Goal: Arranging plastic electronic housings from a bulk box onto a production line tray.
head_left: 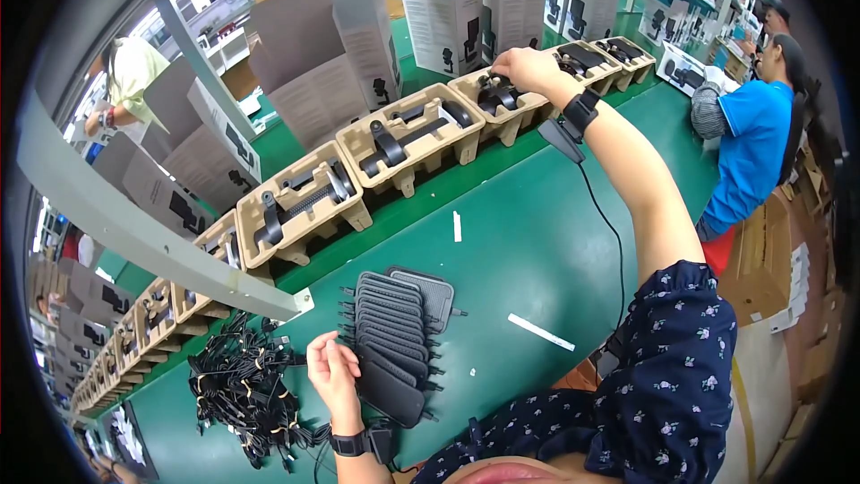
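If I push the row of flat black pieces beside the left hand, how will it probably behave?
The black pieces would probably slide or fan out, since they overlap loosely with no visible tie. Each is likely stiff, as its flat face shows no sag. Rolling seems unlikely given their flat shape.

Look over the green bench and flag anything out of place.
A long white strip and a shorter white strip lie loose on the green bench, apparently stray scraps. One flat black piece sticks out beyond the overlapping row of black pieces, breaking its line. No spill is evident.
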A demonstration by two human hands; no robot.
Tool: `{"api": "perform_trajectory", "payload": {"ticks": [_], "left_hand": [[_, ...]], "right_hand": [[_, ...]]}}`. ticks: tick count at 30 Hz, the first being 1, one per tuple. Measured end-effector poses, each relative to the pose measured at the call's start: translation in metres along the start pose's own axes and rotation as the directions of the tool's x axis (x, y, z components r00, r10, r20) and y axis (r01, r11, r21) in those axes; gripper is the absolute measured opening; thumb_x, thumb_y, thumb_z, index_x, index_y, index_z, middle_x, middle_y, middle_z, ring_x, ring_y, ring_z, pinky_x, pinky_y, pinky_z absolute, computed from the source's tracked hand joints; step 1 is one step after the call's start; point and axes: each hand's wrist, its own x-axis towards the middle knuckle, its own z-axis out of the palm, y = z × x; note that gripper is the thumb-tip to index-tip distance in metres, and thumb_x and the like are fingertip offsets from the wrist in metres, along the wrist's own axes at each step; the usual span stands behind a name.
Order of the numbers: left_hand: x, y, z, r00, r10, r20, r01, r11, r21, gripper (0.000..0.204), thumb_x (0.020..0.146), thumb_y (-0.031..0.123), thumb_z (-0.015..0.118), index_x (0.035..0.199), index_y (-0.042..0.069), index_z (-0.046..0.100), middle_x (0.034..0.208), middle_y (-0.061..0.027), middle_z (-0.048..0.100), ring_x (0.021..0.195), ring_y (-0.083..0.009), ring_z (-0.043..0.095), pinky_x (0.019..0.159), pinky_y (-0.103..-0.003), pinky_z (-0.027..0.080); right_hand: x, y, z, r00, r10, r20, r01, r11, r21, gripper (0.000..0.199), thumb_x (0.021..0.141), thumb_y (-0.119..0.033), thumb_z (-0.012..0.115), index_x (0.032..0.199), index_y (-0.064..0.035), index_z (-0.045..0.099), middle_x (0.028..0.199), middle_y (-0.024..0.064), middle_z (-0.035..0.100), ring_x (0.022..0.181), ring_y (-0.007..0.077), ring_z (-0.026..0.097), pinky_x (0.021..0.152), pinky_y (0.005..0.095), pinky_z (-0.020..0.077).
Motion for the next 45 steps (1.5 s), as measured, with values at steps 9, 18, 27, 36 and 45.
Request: {"api": "perform_trajectory", "payload": {"ticks": [9, 18, 27, 36, 45], "left_hand": [[0.001, 0.002, -0.009, 0.999, -0.023, -0.033, 0.024, 0.999, 0.028, 0.013, 0.095, 0.013, 0.042, 0.099, 0.005, 0.051, 0.059, -0.0006, 0.048, 0.043, -0.0031, 0.037, 0.039, -0.015, 0.027], [0.005, 0.0, -0.017, 1.0, -0.012, -0.012, 0.012, 1.0, 0.009, 0.011, 0.094, 0.01, 0.043, 0.099, 0.004, 0.052, 0.061, -0.0017, 0.051, 0.045, -0.0031, 0.038, 0.04, -0.016, 0.03], [0.003, -0.001, -0.029, 0.999, 0.034, 0.012, -0.034, 0.998, 0.051, 0.011, 0.094, 0.01, 0.044, 0.098, 0.004, 0.052, 0.062, -0.0008, 0.051, 0.045, -0.002, 0.037, 0.04, -0.015, 0.029], [0.001, 0.0, -0.035, 1.0, 0.021, 0.003, -0.021, 0.996, 0.082, 0.013, 0.094, 0.014, 0.045, 0.097, 0.004, 0.053, 0.062, 0.0003, 0.05, 0.044, -0.0016, 0.036, 0.04, -0.015, 0.028], [0.011, -0.003, -0.049, 0.998, 0.055, 0.014, -0.056, 0.996, 0.072, 0.014, 0.094, 0.013, 0.045, 0.099, 0.004, 0.055, 0.063, 0.0012, 0.051, 0.045, -0.0013, 0.035, 0.041, -0.015, 0.027]], "right_hand": [[0.033, -0.047, 0.038, 0.991, 0.003, 0.132, 0.023, 0.98, -0.197, 0.019, 0.078, -0.015, 0.053, 0.088, -0.0033, 0.066, 0.092, 0.0162, 0.065, 0.088, 0.0314, 0.063, 0.074, 0.0395, 0.0501], [0.028, -0.044, 0.109, 0.943, 0.105, -0.316, -0.035, 0.975, 0.219, 0.016, 0.086, -0.01, 0.041, 0.096, 0.0018, 0.046, 0.094, 0.0276, 0.057, 0.085, 0.0419, 0.057, 0.073, 0.0461, 0.0478], [0.03, -0.034, 0.116, 0.953, 0.199, -0.228, -0.089, 0.905, 0.416, 0.02, 0.08, -0.007, 0.052, 0.099, 0.0003, 0.05, 0.096, 0.0213, 0.058, 0.095, 0.0386, 0.054, 0.082, 0.0425, 0.0443], [0.018, -0.041, 0.103, 0.971, -0.185, -0.154, 0.106, 0.904, -0.413, 0.019, 0.078, -0.017, 0.052, 0.086, -0.0091, 0.067, 0.089, 0.0106, 0.062, 0.1, 0.0295, 0.052, 0.077, 0.0388, 0.0473], [-0.019, -0.07, 0.081, 0.834, -0.331, -0.441, 0.192, 0.924, -0.33, 0.026, 0.077, -0.008, 0.055, 0.102, -0.0062, 0.056, 0.102, 0.0143, 0.055, 0.096, 0.0313, 0.053, 0.077, 0.0412, 0.0466]]}}
